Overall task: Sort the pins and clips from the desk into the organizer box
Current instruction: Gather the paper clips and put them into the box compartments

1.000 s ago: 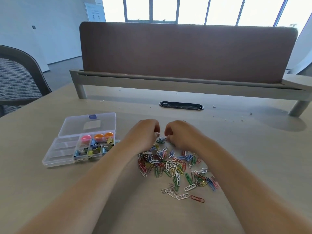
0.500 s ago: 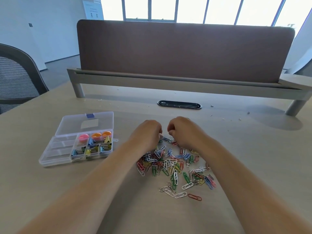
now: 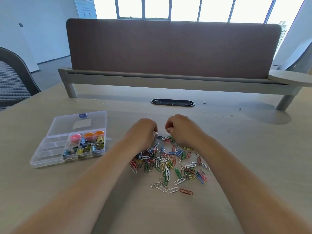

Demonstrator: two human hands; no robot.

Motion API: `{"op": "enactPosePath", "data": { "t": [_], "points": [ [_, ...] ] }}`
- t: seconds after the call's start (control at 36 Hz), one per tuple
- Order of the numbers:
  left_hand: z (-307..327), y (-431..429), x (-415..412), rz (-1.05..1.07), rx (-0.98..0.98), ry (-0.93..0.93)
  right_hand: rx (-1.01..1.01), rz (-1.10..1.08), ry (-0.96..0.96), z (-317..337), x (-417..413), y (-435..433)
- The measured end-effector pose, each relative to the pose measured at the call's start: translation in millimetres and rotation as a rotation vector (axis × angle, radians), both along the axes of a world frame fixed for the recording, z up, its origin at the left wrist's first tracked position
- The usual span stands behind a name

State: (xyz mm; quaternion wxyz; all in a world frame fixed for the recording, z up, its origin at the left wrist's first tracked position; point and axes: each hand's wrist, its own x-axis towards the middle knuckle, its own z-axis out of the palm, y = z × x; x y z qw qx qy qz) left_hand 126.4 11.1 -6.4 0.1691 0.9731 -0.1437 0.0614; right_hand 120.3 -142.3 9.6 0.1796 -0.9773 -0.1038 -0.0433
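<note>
On the desk (image 3: 253, 157), thin many-coloured paper clips (image 3: 166, 163) lie scattered, some seemingly interlinked.

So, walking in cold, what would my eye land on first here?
The scatter of coloured paper clips on the desk, with the person's left hand and right hand curled at its far edge. To the left lies an open clear organizer box, its right compartments holding binder clips and round pink and orange pieces. Behind stands a wide brown divider panel.
</note>
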Motion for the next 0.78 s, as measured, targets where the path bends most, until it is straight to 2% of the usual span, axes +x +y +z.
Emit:
{"op": "enactPosePath", "data": {
  "t": [0.17, 0.28, 0.56, 0.78],
  "points": [
    [4, -1, 1, 0.027, -0.095, 0.025, 0.045, -0.020, 0.039, 3, -3, -5],
    [12, -3, -3, 0.030, -0.244, 0.054, 0.099, -0.030, 0.042, 7, -7, -10],
    [20, -22, -21, 0.004, -0.765, 0.374, 0.255, -0.120, 0.143, 24, -24, -38],
    [19, -43, -25, 0.036, -0.902, 0.504, 0.185, -0.146, 0.154, 26, -33, -62]
  ]
}}
